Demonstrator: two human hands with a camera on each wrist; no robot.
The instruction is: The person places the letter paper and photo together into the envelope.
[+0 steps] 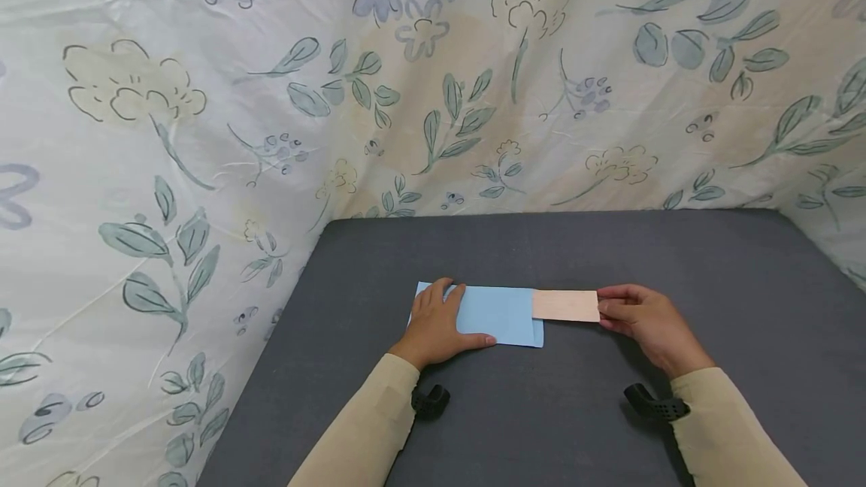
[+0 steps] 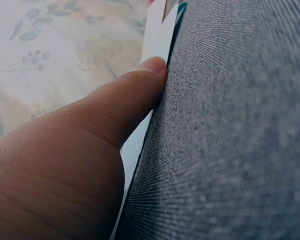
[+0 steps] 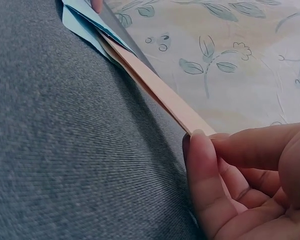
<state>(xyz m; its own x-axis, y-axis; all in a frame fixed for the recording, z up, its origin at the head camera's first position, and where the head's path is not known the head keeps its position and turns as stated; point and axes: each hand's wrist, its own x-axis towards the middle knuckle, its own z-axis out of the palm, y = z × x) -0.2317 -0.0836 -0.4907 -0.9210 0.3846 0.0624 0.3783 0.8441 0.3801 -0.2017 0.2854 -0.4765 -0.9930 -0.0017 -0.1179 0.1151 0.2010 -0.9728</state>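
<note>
- Closest to you, here come your beige sleeves, reaching in from the bottom edge, a black wrist mount at each cuff.
- Next out, your left grip: fingers spread and apart, pressing on top of the blue folded paper, thumb stretched along its near edge, clamped on nothing.
- Over on the other side, your right grip has thumb and fingers together, pinching the outer end of the peach strip.
- And there's the meeting point! The blue folded paper lies on the grey counter, and the strip runs in at its right end, between the upper and lower blue layers; your right wrist view shows both layers and the strip itself looking doubled.
- So how far along? I'd call it midway: paper laid down and steadied, strip lined up lengthwise and one end tucked inside. What's left, in my judgement, is the outer stretch and letting go; whether it's sliding in or out, and how much is hidden, I can't tell.
- Farthest off, beyond the counter's back edge, hangs the flowered cloth.
</note>
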